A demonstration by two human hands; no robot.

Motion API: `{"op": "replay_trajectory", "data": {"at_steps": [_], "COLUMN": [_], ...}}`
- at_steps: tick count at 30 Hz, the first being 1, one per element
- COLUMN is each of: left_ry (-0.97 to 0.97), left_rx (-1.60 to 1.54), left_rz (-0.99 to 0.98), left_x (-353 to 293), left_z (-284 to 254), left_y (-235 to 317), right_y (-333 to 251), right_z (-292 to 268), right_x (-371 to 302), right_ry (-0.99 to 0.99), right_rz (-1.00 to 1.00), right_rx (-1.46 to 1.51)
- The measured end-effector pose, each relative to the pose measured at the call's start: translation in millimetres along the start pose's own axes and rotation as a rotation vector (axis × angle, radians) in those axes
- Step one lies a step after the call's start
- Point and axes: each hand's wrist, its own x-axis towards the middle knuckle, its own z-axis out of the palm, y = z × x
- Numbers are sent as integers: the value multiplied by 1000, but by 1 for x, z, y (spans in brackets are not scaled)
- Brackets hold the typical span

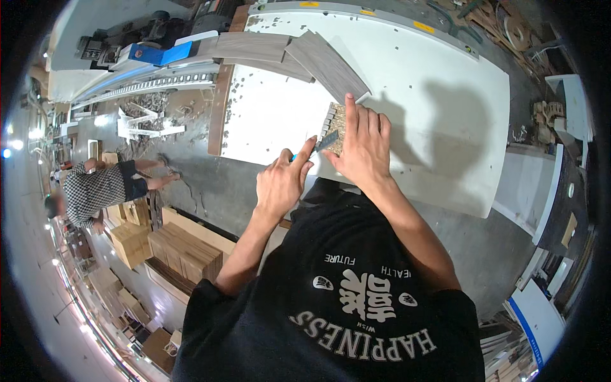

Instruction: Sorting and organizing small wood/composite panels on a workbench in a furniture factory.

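My left hand (280, 181) is closed around the handle of a utility knife, whose blue part shows at the fingers. The knife's dark blade (328, 141) lies over the left side of a small particle-board piece (340, 115). A row of small pale blocks or notches (328, 120) runs along that side. Flat on the piece rests my right hand (364, 141), its index finger stretched toward the far end and its thumb by the near end. Just beyond, a grey wood-grain plank (328, 63) lies slantwise; its near tip is close to my right fingertips.
All this lies on a white board (439, 172) strewn with small dark chips. More grey planks (251, 48) and a long metal level (375, 14) lie at its far side. On the left are a person in a checkered shirt (102, 191) and cardboard boxes (130, 242).
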Motion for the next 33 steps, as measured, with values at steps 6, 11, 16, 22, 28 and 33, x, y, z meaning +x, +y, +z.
{"op": "replay_trajectory", "data": {"at_steps": [6, 11, 16, 22, 28, 33], "left_ry": [-2, -23, 35, 45, 45, 101], "left_rx": [29, 14, 55, 33, 71, 52], "left_rz": [57, 67, 135, 156, 171, 131], "left_x": [9, 4, 37, 47, 43, 79], "left_z": [-3, -2, -7, -6, -11, -14], "left_y": [-5, -17, -18, -19, -28, -13], "right_y": [2, 1, -1, -1, -1, 0], "right_z": [1, 1, -1, 0, -4, -2], "right_x": [0, -1, -1, 0, 0, 0], "right_ry": [-1, -12, 26, 28, 0, -12], "right_rz": [0, 10, -13, 0, -3, -11], "right_rx": [-8, 9, 5, 0, -2, -20]}}
